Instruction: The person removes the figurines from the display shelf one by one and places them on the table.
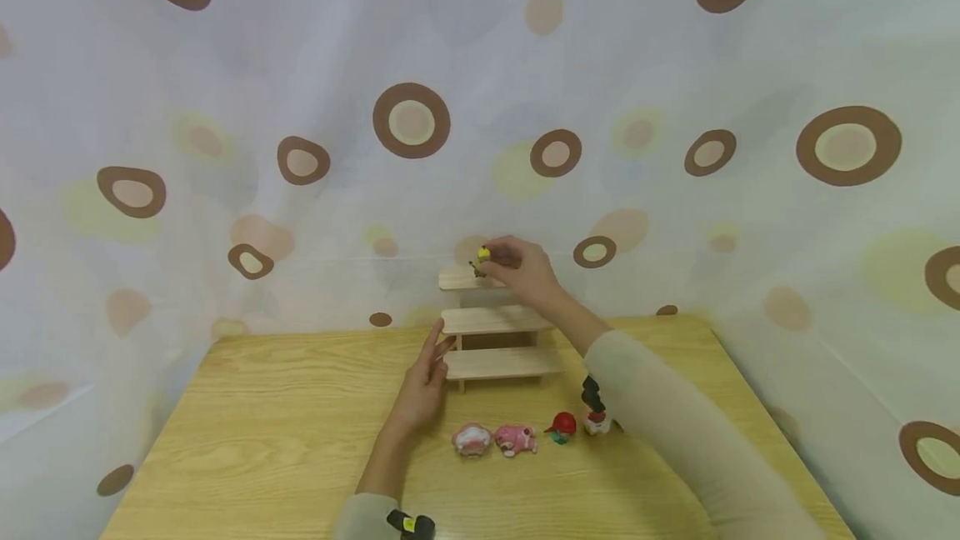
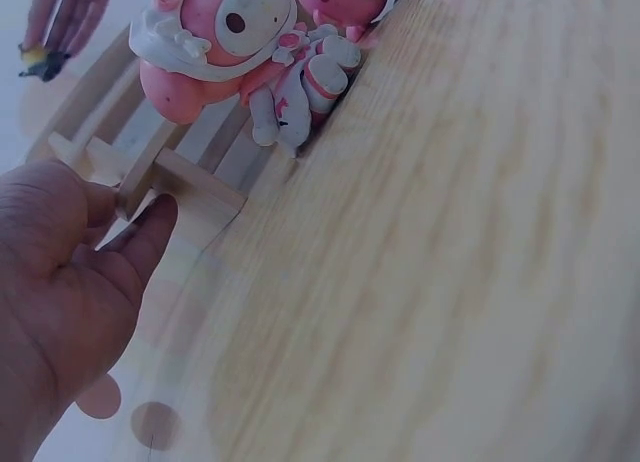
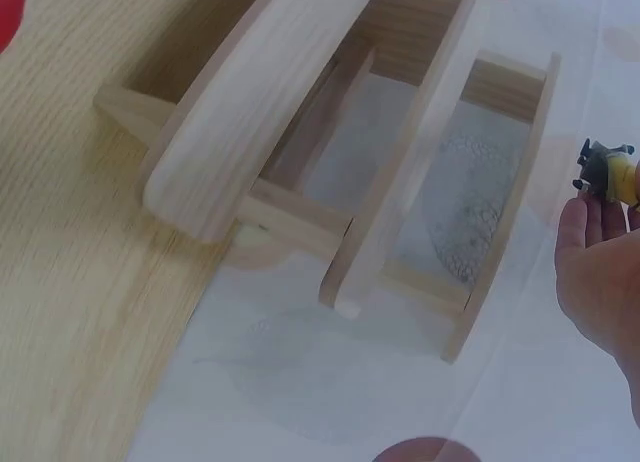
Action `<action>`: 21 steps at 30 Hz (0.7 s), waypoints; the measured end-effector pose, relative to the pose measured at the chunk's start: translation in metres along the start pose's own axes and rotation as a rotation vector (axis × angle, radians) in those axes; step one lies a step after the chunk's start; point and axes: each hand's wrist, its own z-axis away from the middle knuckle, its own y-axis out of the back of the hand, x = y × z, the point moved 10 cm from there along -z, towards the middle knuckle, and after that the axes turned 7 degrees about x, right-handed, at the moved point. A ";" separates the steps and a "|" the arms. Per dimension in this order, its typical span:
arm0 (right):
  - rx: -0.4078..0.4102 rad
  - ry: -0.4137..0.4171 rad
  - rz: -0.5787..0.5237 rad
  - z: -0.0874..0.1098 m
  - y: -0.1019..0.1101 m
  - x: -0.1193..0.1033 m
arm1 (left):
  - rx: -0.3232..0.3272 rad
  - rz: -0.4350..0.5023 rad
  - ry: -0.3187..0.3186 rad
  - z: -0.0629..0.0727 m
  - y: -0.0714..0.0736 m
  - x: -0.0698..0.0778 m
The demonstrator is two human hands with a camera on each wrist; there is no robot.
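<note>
A three-tier wooden step shelf (image 1: 495,363) stands at the back of the table. My left hand (image 1: 422,390) is at its left side; in the left wrist view, the thumb and fingers (image 2: 152,237) pinch the end of one plank. Above the top tier, my right hand (image 1: 528,273) pinches a small figurine (image 1: 483,257) with a yellow head and dark lower body between thumb and fingers. The right wrist view has this figurine (image 3: 606,172) at the fingertips, past the shelf's top plank (image 3: 505,232).
In front of the shelf are a pink-and-white figurine (image 1: 472,440), a pink figurine (image 1: 516,439), a red-capped figurine (image 1: 562,427) and a black-topped figurine (image 1: 596,411), partly behind the right sleeve. A patterned cloth (image 1: 480,48) hangs right behind the table (image 1: 285,440).
</note>
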 end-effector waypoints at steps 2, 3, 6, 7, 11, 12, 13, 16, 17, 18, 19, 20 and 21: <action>0.001 0.006 -0.011 0.003 0.008 0.000 | 0.006 0.008 0.001 0.000 0.001 0.000; 0.000 0.007 -0.015 0.005 0.012 0.001 | 0.008 0.013 0.004 0.000 0.001 -0.001; 0.007 0.004 -0.024 0.012 0.026 0.004 | 0.006 0.011 0.006 0.001 0.001 -0.001; 0.010 0.002 -0.023 0.015 0.031 0.006 | 0.003 0.008 0.009 0.001 0.000 -0.001; 0.017 -0.018 -0.012 0.027 0.052 0.011 | -0.009 -0.024 0.016 0.002 0.000 -0.002; 0.015 -0.026 -0.008 0.031 0.056 0.012 | -0.011 -0.030 0.016 0.002 0.000 -0.003; 0.015 -0.029 0.004 0.034 0.062 0.014 | -0.014 -0.032 0.014 0.002 0.000 -0.003; 0.014 -0.046 0.039 0.045 0.076 0.019 | -0.022 -0.027 0.002 0.002 0.000 -0.001; 0.015 -0.045 0.050 0.049 0.080 0.021 | -0.024 -0.024 -0.003 0.002 0.000 0.000; 0.016 -0.045 0.059 0.053 0.084 0.023 | -0.029 -0.020 -0.005 0.002 0.000 0.000; 0.017 -0.044 0.066 0.058 0.089 0.024 | -0.033 -0.016 -0.005 0.002 0.000 0.000; 0.018 -0.052 0.069 0.063 0.093 0.026 | -0.037 -0.013 -0.001 0.002 -0.001 0.000; 0.017 -0.055 0.067 0.069 0.096 0.028 | -0.041 -0.012 -0.006 0.003 -0.001 0.000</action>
